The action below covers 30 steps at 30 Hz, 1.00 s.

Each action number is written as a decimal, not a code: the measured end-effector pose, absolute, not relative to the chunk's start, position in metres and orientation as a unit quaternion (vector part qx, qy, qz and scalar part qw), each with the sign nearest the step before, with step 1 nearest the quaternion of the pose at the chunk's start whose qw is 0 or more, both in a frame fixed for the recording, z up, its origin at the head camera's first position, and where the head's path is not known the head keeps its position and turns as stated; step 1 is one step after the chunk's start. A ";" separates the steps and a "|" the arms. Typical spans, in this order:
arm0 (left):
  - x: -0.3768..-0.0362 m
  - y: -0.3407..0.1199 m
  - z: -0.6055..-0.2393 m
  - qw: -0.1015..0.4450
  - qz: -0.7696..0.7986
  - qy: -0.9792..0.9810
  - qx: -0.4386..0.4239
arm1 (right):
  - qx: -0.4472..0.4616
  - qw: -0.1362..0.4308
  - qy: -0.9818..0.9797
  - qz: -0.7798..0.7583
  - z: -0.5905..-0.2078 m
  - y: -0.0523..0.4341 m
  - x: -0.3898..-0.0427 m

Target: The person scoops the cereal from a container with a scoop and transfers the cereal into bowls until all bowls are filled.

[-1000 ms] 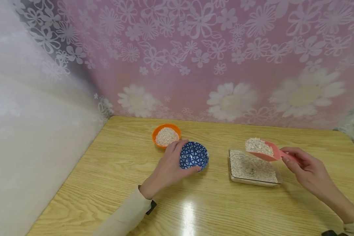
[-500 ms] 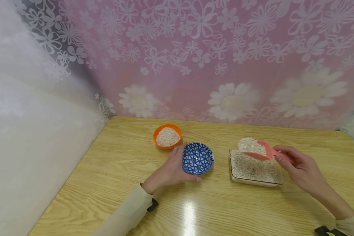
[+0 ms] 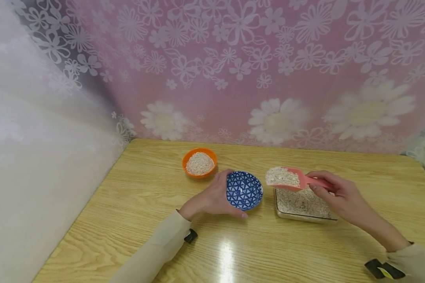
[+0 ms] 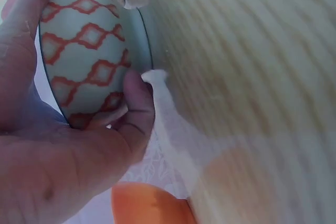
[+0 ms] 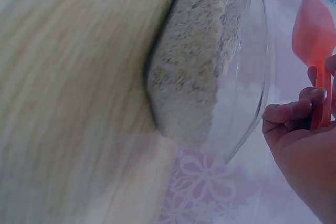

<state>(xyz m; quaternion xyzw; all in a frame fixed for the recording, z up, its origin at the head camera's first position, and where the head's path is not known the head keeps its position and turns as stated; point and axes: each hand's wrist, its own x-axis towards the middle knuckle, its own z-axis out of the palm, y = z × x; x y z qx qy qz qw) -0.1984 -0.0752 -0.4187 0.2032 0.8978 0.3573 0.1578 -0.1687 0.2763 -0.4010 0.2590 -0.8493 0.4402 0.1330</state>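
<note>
My left hand (image 3: 217, 198) holds a small bowl (image 3: 245, 190) by its side, thumb along the near edge and fingers round the far one. Blue and white triangles cover the bowl's inside. Its pale outside with a red diamond pattern (image 4: 86, 51) shows in the left wrist view. My right hand (image 3: 343, 194) grips the handle of a pink scoop (image 3: 297, 179), heaped with pale flakes like oats (image 3: 281, 177). The scoop is level above the left back part of a clear rectangular container (image 3: 304, 217) full of the same flakes, its tip pointing towards the bowl.
An orange bowl (image 3: 185, 167) with a mound of pale flakes stands behind my left hand. All of this is on a wood-grain table (image 3: 134, 204). A pink flowered curtain (image 3: 212, 98) hangs along the table's back edge, and a whitish one (image 3: 49, 165) at the left.
My right hand has carried the loaded scoop left, from over the container's back right towards the patterned bowl. My left hand has shifted that bowl slightly right.
</note>
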 end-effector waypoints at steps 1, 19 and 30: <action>-0.200 -0.075 -0.419 0.158 0.359 0.896 0.208 | 0.261 0.128 -0.850 0.439 -0.400 0.274 -0.170; -0.204 -0.078 -0.421 0.212 0.394 0.871 0.206 | 0.317 0.043 -0.905 0.282 -0.363 0.225 -0.191; -0.203 -0.079 -0.420 0.211 0.392 0.873 0.198 | 0.397 0.047 -0.912 0.089 -0.324 0.195 -0.197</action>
